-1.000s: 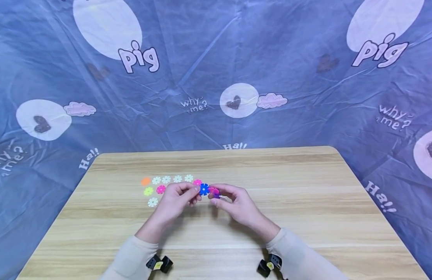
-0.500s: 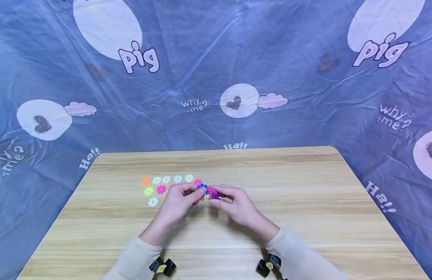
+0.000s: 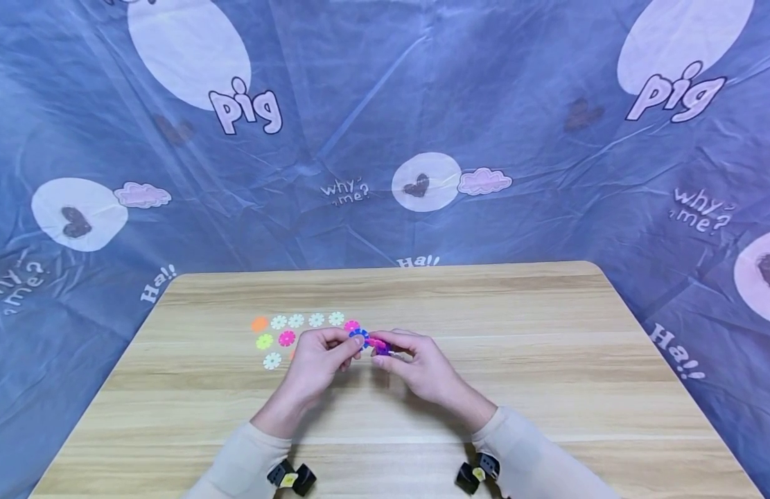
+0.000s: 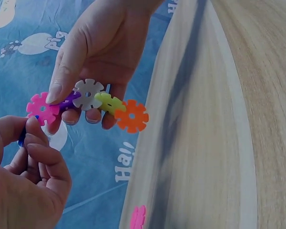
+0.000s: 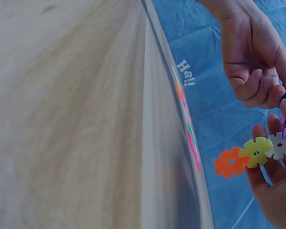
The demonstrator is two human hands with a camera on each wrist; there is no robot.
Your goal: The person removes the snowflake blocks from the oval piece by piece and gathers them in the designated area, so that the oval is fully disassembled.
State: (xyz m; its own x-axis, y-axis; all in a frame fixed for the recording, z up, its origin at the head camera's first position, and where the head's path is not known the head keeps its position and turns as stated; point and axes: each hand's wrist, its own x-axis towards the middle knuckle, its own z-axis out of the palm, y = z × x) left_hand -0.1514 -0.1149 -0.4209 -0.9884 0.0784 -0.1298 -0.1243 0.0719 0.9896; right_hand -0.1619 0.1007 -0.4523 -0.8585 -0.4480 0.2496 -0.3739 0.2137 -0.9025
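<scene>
My left hand (image 3: 316, 360) pinches a blue notched snowflake disc (image 4: 22, 139) between thumb and fingers. The blue disc meets the edge of a pink disc (image 4: 37, 107), the end of a linked chain; fingers hide whether they interlock. My right hand (image 3: 427, 364) grips this chain at its pink and purple (image 4: 69, 101) discs, thumb on top. Further along the chain come a white disc (image 4: 89, 87), a yellow disc (image 5: 257, 151) and an orange disc (image 4: 133, 124), which hangs free past the fingers. Both hands are held above the table.
Loose discs lie on the wooden table (image 3: 484, 305) beyond and left of the hands: a row of white ones (image 3: 296, 320), an orange one (image 3: 260, 324), a yellow one (image 3: 264, 341) and pink ones (image 3: 287, 338). My left hand partly covers this group. A printed blue cloth (image 3: 385, 104) hangs behind.
My left hand has shifted slightly right, bringing the blue disc closer to the pink one. More of the blue disc is now covered by the thumb. The right hand has barely moved.
</scene>
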